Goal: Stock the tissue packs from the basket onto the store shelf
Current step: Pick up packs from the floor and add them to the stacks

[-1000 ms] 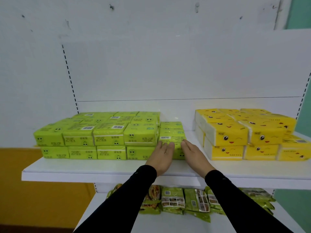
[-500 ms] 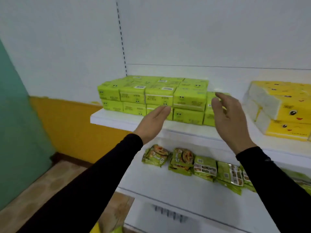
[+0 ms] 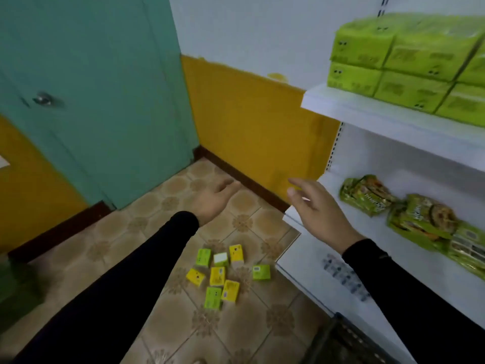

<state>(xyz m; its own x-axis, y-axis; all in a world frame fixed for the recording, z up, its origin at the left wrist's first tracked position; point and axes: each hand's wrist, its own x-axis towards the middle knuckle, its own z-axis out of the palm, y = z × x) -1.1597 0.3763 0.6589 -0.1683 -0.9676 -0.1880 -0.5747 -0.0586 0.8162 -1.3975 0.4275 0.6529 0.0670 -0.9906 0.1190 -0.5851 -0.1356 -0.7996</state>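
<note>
Left hand: I see my left hand (image 3: 214, 197) held out over the tiled floor (image 3: 147, 232), fingers loosely spread, holding nothing.
Right hand: my right hand (image 3: 319, 211) hangs beside the left end of the lower shelf (image 3: 367, 248), fingers relaxed and apart, empty as well.
Loose packs: a cluster of small green and yellow tissue packs (image 3: 223, 274) lies scattered on the floor, below both hands and between my two sleeves. Neither hand touches them; they lie well apart from the fingers.
Stocked packs: green tissue packs (image 3: 409, 61) are stacked two high on the upper shelf (image 3: 380, 114), above and to the right of my right hand, out of its grasp.
Basket: a dark slatted corner at the bottom edge, right of the loose packs, looks like the basket (image 3: 349, 342); I cannot tell what is in it.
Snack bags: green snack bags (image 3: 409, 214) lie in a row on the lower shelf, just right of my right hand, not touching it.
Door: a teal door (image 3: 99, 101) with a round knob (image 3: 43, 99) stands beyond the loose packs, left of my left hand.
Wall: a yellow and white wall (image 3: 252, 119) runs between the door and the shelves.
</note>
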